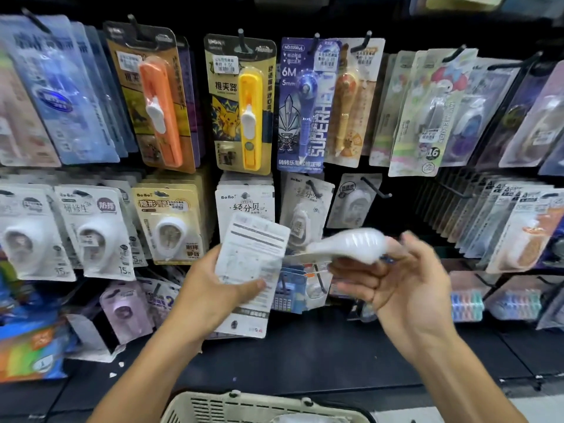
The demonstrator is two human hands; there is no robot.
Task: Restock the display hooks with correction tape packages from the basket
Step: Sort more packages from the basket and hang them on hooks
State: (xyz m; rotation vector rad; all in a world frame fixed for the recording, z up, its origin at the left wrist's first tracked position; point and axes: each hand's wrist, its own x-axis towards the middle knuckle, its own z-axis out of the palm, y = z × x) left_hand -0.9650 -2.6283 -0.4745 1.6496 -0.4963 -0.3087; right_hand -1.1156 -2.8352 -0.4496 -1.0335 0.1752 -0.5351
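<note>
Head view:
Left hand [210, 285]: your fingers grip a pack [251, 270] by its lower half, printed back toward you, long axis upright.
Right hand [393, 279]: your fingers pinch a second pack [348, 244], blurred, lying nearly flat, blister up, long axis pointing left.
Nearer hand: your right, below the bare hook [377, 189].
Basket [238, 404]: at the bottom edge, below both hands.

"6M", "5mm" and "SUPERHERO" (its last letters hidden) are printed on the blue carded pen-shaped package [306, 105]. "BoBo" is read on the beige carded package [169, 224] and the white carded package [244, 206]. "15m" is marked on the grey-white carded package [97, 233], "16" on the pastel green carded package [422, 123].
</note>
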